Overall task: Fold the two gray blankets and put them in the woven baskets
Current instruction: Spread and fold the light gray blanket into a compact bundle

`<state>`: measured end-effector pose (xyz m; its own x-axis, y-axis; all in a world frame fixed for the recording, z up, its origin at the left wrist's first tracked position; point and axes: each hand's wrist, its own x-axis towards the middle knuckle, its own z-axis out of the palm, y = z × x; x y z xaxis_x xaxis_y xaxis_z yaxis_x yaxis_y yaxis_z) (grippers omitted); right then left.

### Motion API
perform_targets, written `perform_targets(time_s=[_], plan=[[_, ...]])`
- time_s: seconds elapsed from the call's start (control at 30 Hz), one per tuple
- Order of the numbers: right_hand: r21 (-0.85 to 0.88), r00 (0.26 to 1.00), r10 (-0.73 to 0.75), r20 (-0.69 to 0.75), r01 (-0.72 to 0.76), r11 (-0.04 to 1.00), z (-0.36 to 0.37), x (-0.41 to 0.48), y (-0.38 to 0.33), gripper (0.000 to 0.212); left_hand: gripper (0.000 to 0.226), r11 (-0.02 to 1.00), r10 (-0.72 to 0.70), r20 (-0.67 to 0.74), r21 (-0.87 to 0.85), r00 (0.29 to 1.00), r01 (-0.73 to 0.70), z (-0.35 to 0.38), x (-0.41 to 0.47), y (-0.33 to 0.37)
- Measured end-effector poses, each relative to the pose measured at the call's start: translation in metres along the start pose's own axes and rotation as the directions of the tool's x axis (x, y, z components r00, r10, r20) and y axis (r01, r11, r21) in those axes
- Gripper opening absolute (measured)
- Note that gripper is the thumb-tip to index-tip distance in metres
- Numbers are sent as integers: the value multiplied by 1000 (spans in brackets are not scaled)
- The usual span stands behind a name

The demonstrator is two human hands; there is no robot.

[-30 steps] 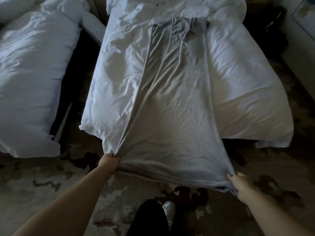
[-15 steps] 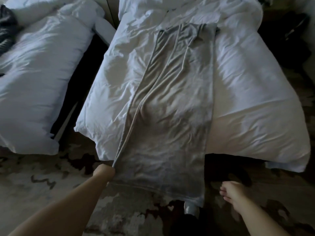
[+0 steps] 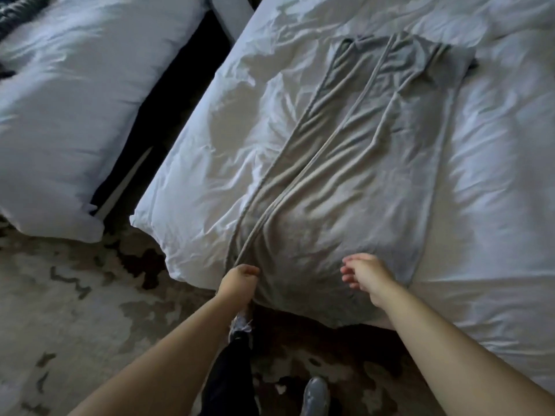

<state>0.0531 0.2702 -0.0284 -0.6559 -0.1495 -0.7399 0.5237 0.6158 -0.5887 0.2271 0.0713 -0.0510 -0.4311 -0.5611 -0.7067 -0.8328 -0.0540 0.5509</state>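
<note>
Your left hand (image 3: 240,279) pinches the gray blanket's (image 3: 354,175) near corner at the bed's (image 3: 495,205) foot, likely anchoring the long strip for folding. Your right hand (image 3: 365,276) hovers over it, fingers loose, holding nothing.

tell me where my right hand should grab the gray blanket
Probably the near right corner of the gray blanket, where it drapes over the foot of the bed. The left hand grips the near left corner, so a matching pinch keeps the long strip even. The right hand, open just above, could come in from the foot end.
</note>
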Motion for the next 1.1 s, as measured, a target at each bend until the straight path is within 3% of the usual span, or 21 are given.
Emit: perform_targets(time_s=[0.13, 0.23, 0.33, 0.47, 0.6, 0.67, 0.8, 0.9, 0.97, 1.03, 1.1], plan=[[30, 999, -35, -6, 35, 999, 45, 41, -70, 25, 25, 997, 68, -30, 22, 997, -67, -15, 70, 47], [83, 995, -96, -3, 95, 992, 83, 77, -112, 27, 25, 989, 91, 2, 118, 996, -91, -20, 119, 72], [23, 992, -123, -3, 123, 992, 121, 114, -138, 29, 28, 957, 192, 68, 206, 979, -202, -19, 158, 88], [-217, 995, -23, -100, 1, 976, 149, 158, -141, 11, 27, 917, 196, 222, 304, 955, -259, -20, 188, 94], [-342, 980, 117, -162, -167, 925, 157, 175, -146, 41, 34, 859, 175, 381, 391, 908, -330, -21, 196, 95], [-375, 968, 99, -231, -183, 909, 160, 176, -157, 35, 32, 828, 182, 416, 424, 891, -367, -24, 198, 100], [-37, 942, -19, -334, 7, 999, 177, 164, -186, 15, 18, 786, 259, 427, 429, 867, -446, -35, 199, 108], [-97, 929, -145, -340, 119, 988, 194, 162, -207, 15, 12, 826, 259, 382, 389, 887, -408, -55, 204, 102], [-250, 897, -103, -430, -9, 968, 198, 172, -212, 11, 11, 846, 234, 368, 379, 900, -375, -66, 208, 93], [-295, 867, 55, -495, -227, 928, 193, 185, -205, 34, 11, 848, 233, 369, 376, 900, -374, -70, 208, 87], [-289, 869, 172, -465, -332, 898, 183, 190, -196, 48, 13, 853, 250, 382, 348, 890, -389, -67, 206, 87]])
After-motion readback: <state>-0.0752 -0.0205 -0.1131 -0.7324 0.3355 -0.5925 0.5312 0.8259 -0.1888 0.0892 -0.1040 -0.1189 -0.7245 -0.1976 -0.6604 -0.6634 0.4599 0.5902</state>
